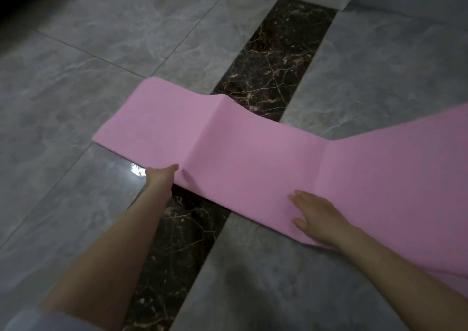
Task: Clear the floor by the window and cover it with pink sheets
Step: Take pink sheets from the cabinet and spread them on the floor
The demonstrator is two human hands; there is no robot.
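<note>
Two bare hands are on one long pink foam sheet (253, 151), creased into panels, which lies across the grey marble-patterned tile floor (76, 77) and bridges the dark brown veined stone strip (276, 60) set into it. Farthest left, the sheet's free end lies flat on the grey tiles; next comes a raised fold, a small hump standing off the floor just over the dark strip. The left hand (162, 176) meets the near edge of the sheet just below that hump, thumb on top of the foam; its fingers seem tucked under the edge, so it looks like a pinch, though they are hidden. Further right, the right hand (316, 216) lies palm down on the pink surface, fingers straight and spread, pressing and gripping nothing. Beyond it the sheet widens and runs out of view at the right. Its long axis runs left to right, crosswise to both forearms, so I judge the left hand is the nearer one to flatten the hump.
</note>
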